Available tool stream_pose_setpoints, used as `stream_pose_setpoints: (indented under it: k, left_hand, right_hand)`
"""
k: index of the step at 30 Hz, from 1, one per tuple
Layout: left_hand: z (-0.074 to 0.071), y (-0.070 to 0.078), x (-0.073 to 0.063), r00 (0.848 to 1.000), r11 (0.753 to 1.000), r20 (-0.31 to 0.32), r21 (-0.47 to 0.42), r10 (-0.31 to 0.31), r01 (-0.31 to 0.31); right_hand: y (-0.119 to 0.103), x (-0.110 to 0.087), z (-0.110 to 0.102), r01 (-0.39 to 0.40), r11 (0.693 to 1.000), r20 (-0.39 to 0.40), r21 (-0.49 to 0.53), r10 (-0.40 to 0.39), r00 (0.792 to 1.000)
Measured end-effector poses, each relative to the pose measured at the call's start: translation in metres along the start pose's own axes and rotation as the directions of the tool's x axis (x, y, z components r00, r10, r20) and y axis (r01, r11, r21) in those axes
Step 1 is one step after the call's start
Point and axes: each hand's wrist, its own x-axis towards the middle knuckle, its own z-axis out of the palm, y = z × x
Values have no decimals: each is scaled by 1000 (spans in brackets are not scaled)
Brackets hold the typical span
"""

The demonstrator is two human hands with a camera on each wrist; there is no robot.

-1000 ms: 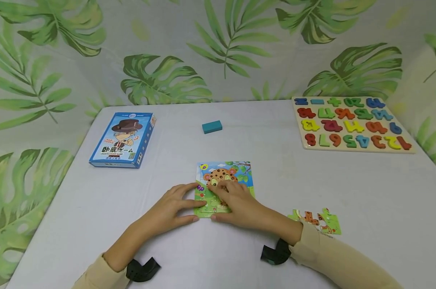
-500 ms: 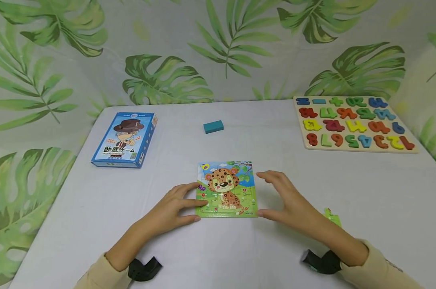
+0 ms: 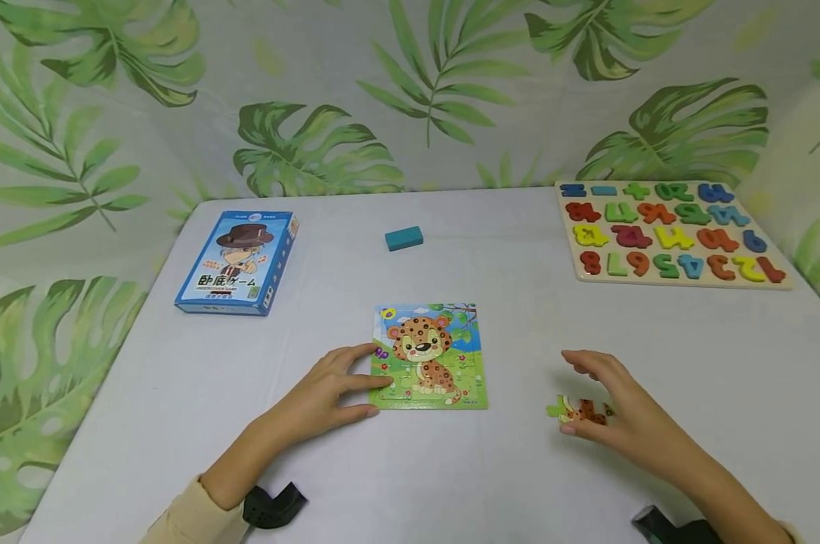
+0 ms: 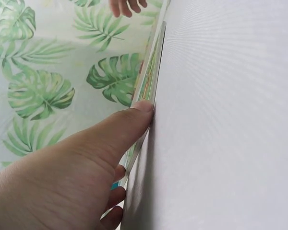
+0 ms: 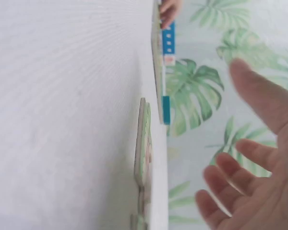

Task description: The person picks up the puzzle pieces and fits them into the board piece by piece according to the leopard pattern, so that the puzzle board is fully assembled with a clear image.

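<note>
A square jigsaw puzzle [image 3: 428,355] with a cartoon leopard lies flat at the middle of the table. My left hand [image 3: 329,391] rests at its left side, one finger reaching over the green border and the thumb at the lower left corner. In the left wrist view that thumb [image 4: 129,122] touches the puzzle's edge. To the right, my right hand [image 3: 623,412] hovers with fingers spread over a few loose puzzle pieces [image 3: 583,410], partly covering them. The right wrist view shows the loose pieces [image 5: 143,143] on the cloth and nothing between thumb and fingers.
A blue card game box [image 3: 236,264] lies at the back left. A teal block [image 3: 404,239] sits behind the puzzle. At the back right is a wooden number board [image 3: 671,234] with colourful pieces. A leaf-patterned cloth [image 3: 314,147] hangs behind the table.
My right hand has moved off the puzzle and rightward to the loose pieces, uncovering the whole leopard picture. My left hand has stayed at the puzzle's left side.
</note>
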Motion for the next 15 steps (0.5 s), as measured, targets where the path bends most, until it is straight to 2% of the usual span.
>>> stream_pose_setpoints:
  k: [4, 10, 15]
  left_hand:
    - [0, 1, 0, 1000, 1000, -1, -6, -5, 5]
    - [1, 0, 0, 1000, 1000, -3, -2, -5, 5]
    - [1, 0, 0, 1000, 1000, -2, -7, -2, 2]
  right_hand:
    - [16, -5, 1, 30, 999, 24, -15, -30, 999]
    - [31, -11, 0, -20, 999, 88, -47, 24, 996]
    - [37, -15, -2, -10, 989, 122, -147, 28, 992]
